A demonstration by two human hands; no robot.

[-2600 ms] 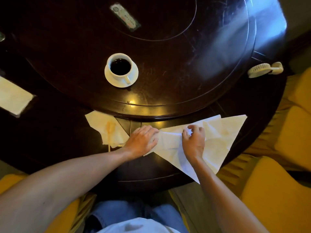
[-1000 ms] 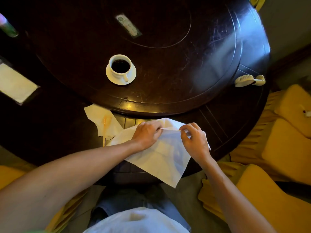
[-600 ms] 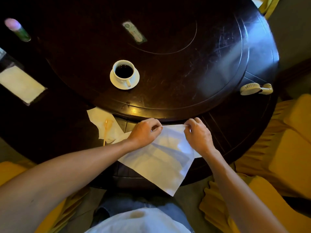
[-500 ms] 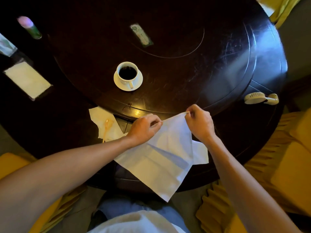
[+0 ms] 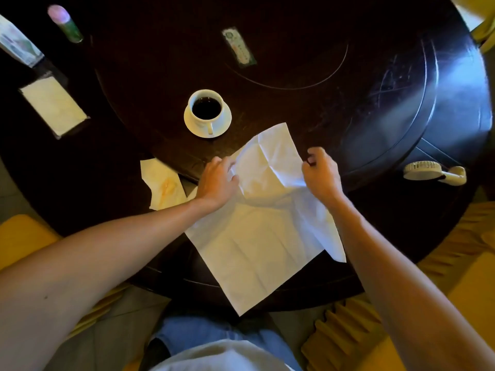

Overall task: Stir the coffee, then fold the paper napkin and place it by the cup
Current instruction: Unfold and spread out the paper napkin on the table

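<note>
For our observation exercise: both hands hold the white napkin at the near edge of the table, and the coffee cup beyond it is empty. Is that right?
Not quite. The head view shows the coffee cup holding dark coffee, not empty. The rest stands: the left hand and right hand hold the white napkin.

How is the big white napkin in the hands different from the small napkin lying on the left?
The big napkin is clean and held by the left hand and right hand; the small napkin is stained orange and untouched. The big one overhangs the table edge; the small one lies wholly on it. Both are creased paper.

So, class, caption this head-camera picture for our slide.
Both hands, left and right, lift a paper napkin beside the coffee cup.
</note>
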